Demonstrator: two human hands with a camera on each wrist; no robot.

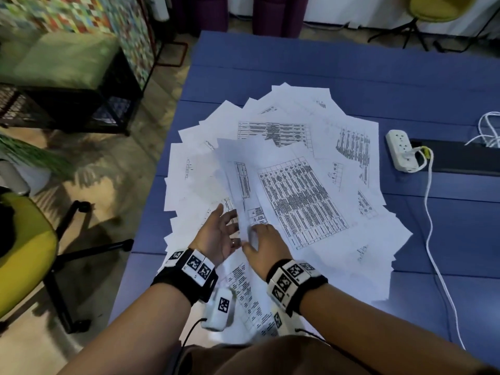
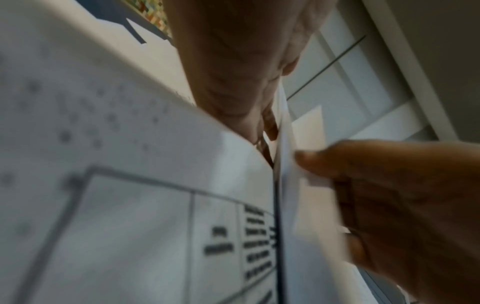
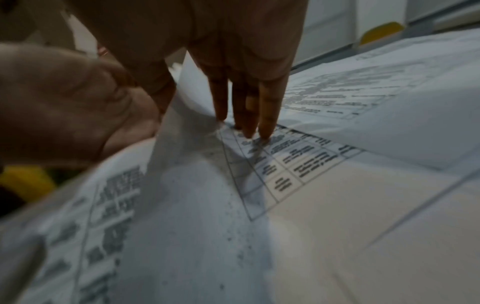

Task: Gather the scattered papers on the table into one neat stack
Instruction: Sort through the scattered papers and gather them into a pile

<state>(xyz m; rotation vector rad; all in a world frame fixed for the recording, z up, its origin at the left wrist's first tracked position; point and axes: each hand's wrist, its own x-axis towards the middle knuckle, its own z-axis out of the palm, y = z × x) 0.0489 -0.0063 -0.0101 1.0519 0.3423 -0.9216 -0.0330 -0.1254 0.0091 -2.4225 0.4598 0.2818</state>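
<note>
The task is only at its beginning, I judge: the papers lie fanned and overlapping on the blue desk, spread ahead of both hands, with no stack formed. The left hand is open, palm turned up under a lifted sheet edge. The right hand presses straight fingers on a printed table. The sheets are thin, white, flexible, and they slide easily.

Office: swivel chair, power strip
</note>
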